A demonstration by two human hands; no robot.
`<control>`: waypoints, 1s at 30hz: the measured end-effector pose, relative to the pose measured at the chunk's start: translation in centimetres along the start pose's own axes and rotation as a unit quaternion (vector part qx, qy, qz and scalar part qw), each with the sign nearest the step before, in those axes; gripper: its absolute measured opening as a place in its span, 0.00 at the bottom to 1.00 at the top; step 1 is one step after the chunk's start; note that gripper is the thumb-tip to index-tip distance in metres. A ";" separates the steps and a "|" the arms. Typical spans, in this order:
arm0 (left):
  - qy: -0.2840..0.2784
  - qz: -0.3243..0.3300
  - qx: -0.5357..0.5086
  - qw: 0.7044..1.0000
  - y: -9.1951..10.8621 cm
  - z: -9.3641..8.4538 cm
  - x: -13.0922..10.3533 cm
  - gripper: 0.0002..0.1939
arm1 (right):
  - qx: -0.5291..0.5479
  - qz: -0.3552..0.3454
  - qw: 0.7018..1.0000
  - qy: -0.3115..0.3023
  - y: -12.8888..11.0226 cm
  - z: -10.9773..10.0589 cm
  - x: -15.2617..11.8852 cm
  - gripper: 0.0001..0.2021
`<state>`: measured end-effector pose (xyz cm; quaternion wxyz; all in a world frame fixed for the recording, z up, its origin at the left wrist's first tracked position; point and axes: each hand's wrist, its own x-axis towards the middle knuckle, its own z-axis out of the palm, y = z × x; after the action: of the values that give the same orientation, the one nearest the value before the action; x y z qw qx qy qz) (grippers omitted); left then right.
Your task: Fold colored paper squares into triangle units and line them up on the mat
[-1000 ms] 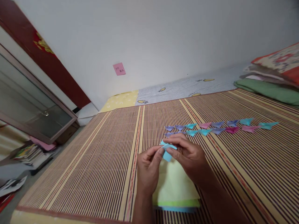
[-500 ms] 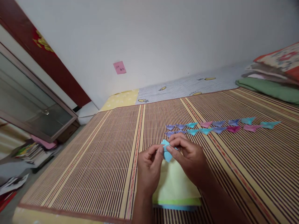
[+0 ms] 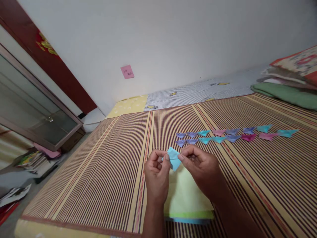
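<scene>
A small light blue folded paper (image 3: 174, 159) is held up between both hands, above a stack of coloured sheets (image 3: 185, 195) with pale yellow on top. My left hand (image 3: 158, 173) pinches its left side between thumb and forefinger. At its right edge, my right hand (image 3: 201, 168) grips it with thumb and forefinger, the other fingers curled. Beyond the hands, two rows of folded paper pieces (image 3: 232, 138) in purple, blue and pink lie on the striped mat (image 3: 111, 178).
Folded cloths and a cushion (image 3: 297, 69) are piled at the far right. A pink note (image 3: 127, 71) is on the wall. At the left are a glass-panelled door (image 3: 37, 102) and a pile of books (image 3: 34, 162) beyond the mat's edge.
The fingers of my right hand have drawn back to the paper's right edge and curled in. More of the blue paper's face shows, and it is turned a little.
</scene>
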<state>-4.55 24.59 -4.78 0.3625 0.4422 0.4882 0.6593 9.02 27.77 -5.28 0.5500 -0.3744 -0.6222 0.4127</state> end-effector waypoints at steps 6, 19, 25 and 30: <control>0.003 0.001 0.000 1.000 0.1 0.2 -0.1 0.12 | -0.069 -0.032 0.996 0.037 -0.3 0.5 -0.3 0.08; -0.026 -0.022 0.004 0.999 0.2 0.0 -0.2 0.11 | -0.120 -0.059 0.989 0.065 -0.1 0.5 -0.2 0.09; -0.009 -0.021 0.017 1.000 0.1 -0.1 -0.3 0.12 | -0.152 -0.092 0.981 0.078 -0.2 0.7 -0.3 0.09; 0.016 -0.019 0.036 0.999 0.0 0.0 -0.4 0.13 | -0.166 -0.135 0.974 0.080 0.0 1.2 -0.3 0.09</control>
<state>-4.44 24.23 -4.85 0.3504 0.4350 0.5259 0.6415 7.89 27.40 -5.49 0.5791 -0.4047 -0.6804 0.1945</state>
